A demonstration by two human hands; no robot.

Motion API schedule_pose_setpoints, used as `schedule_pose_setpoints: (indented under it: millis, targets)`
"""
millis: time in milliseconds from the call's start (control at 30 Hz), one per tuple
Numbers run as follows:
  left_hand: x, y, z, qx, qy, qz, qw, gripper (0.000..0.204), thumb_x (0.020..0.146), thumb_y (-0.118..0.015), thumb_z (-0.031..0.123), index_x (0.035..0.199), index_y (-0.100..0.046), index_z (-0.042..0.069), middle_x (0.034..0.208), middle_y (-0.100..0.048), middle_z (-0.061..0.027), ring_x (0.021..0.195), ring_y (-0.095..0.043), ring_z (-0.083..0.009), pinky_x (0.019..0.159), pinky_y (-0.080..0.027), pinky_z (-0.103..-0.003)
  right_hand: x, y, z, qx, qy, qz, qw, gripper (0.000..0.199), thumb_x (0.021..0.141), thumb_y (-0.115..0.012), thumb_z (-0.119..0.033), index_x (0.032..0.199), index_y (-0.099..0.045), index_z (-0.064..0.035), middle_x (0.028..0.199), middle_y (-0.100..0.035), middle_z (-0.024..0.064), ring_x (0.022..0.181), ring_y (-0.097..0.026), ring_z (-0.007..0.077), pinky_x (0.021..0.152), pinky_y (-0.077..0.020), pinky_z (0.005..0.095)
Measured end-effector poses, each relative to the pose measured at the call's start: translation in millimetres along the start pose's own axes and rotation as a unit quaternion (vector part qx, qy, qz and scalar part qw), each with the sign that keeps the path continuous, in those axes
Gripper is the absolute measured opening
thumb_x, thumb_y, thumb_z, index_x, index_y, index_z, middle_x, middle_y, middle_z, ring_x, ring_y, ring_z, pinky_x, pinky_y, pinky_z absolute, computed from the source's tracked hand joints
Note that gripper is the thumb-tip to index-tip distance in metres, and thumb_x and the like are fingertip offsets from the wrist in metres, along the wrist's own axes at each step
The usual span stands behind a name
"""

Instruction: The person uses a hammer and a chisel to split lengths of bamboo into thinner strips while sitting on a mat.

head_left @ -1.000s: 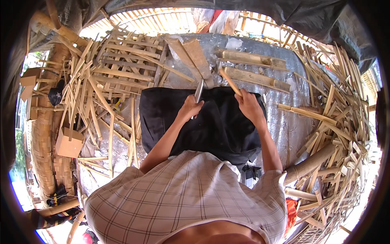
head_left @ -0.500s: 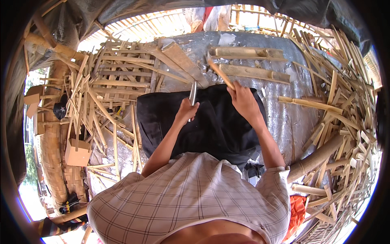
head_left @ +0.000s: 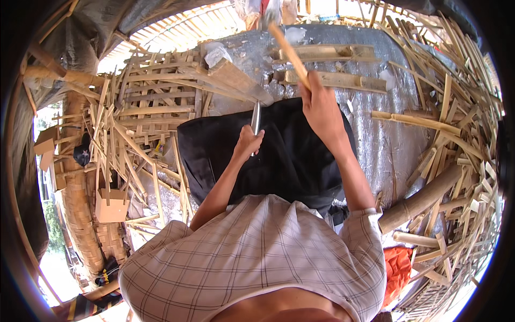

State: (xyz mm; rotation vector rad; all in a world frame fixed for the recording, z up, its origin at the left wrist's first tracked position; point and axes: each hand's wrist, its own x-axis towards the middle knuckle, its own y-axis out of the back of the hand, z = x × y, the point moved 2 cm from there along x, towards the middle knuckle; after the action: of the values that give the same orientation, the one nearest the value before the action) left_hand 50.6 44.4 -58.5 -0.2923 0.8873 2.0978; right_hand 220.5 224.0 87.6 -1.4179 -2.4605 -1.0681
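My left hand (head_left: 249, 141) is closed round a shiny metal chisel (head_left: 256, 115), which stands up over the black cloth (head_left: 268, 172) on my lap. Its tip is close to the near end of a wooden block (head_left: 236, 78); whether they touch I cannot tell. In my right hand (head_left: 323, 110) is the wooden handle of a hammer (head_left: 290, 53). The hammer is raised, pointing away and to the left, and its head is blurred against the bright background. Two split bamboo pieces (head_left: 335, 52) lie beyond my right hand.
A grey plastic sheet (head_left: 370, 126) covers the ground, with white scraps on it. Bamboo strips (head_left: 456, 123) pile up on the right, beside a thick pole (head_left: 418, 198). A bamboo lattice (head_left: 155, 99), loose sticks and a cardboard box (head_left: 111, 205) are on the left.
My right hand has lifted the hammer up and away from the ground. My left hand keeps the chisel in nearly the same place. The view has shifted slightly.
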Motion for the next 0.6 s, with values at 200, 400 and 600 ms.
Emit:
schedule_pose_setpoints:
  millis: [200,400,600]
  targets:
    - [10,1,12,-0.032,-0.027,-0.036,0.998,0.032,0.095,-0.069,0.016,0.081,-0.045,0.000,0.053,-0.046,-0.0036,0.037,-0.048,-0.0149,0.034,-0.037,-0.034,-31,-47,76,-0.038,-0.047,-0.124,0.991,0.021,0.100,-0.060,-0.013,0.105,-0.046,0.0010,0.072,-0.061,0.0304,0.074,-0.060,0.0523,0.058,-0.0430,0.0596]
    - [34,-9,-13,0.027,-0.002,-0.004,1.000,0.030,0.094,-0.067,0.018,0.085,-0.050,-0.005,0.061,-0.055,-0.0102,0.043,-0.057,-0.0198,0.038,-0.043,-0.037,-11,-45,85,-0.053,-0.034,-0.086,0.994,0.021,0.097,-0.060,-0.014,0.109,-0.050,0.0002,0.071,-0.063,0.0284,0.071,-0.063,0.0509,0.064,-0.0502,0.0608]
    - [37,-10,-2,-0.003,-0.025,-0.023,0.999,0.027,0.094,-0.066,0.015,0.086,-0.052,-0.006,0.061,-0.056,-0.0109,0.043,-0.058,-0.0208,0.039,-0.044,-0.038,-16,-56,81,0.032,-0.072,-0.097,0.992,0.021,0.093,-0.061,-0.010,0.107,-0.048,0.0004,0.073,-0.062,0.0287,0.076,-0.062,0.0508,0.065,-0.0484,0.0617]
